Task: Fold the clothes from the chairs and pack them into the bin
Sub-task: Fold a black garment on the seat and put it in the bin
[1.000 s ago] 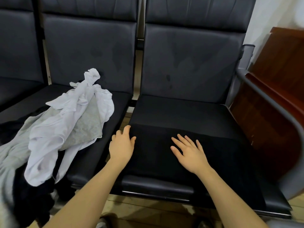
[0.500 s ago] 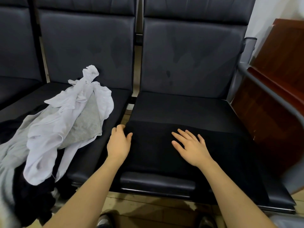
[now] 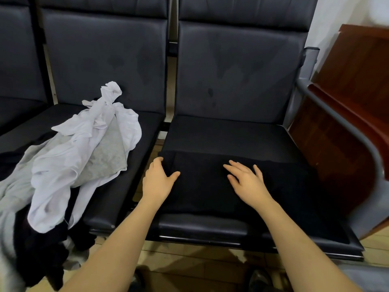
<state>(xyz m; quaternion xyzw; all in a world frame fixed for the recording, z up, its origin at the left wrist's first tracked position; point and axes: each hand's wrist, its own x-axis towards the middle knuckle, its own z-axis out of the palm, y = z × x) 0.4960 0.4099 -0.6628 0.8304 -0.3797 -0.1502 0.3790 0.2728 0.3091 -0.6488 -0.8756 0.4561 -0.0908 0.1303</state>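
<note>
A black garment (image 3: pixel 206 186) lies flat across the front of the right chair seat (image 3: pixel 227 133). My left hand (image 3: pixel 157 182) is at the garment's left edge, thumb on top of the cloth and fingers curled round the edge. My right hand (image 3: pixel 246 182) rests flat on the middle of the garment with its fingers spread. A pile of white, grey and black clothes (image 3: pixel 84 161) lies on the neighbouring chair seat (image 3: pixel 145 131) to the left and hangs over its front edge. No bin is in view.
A grey metal armrest (image 3: pixel 336 131) borders the right chair. Behind it stands a brown wooden cabinet (image 3: pixel 347 85). A gap separates the two seats, and wooden floor (image 3: pixel 189 262) shows below, with my shoes at the bottom edge.
My left hand's fingers, straight before, have curled at the garment's left edge with the thumb now on the cloth. My right hand has stayed flat on the garment.
</note>
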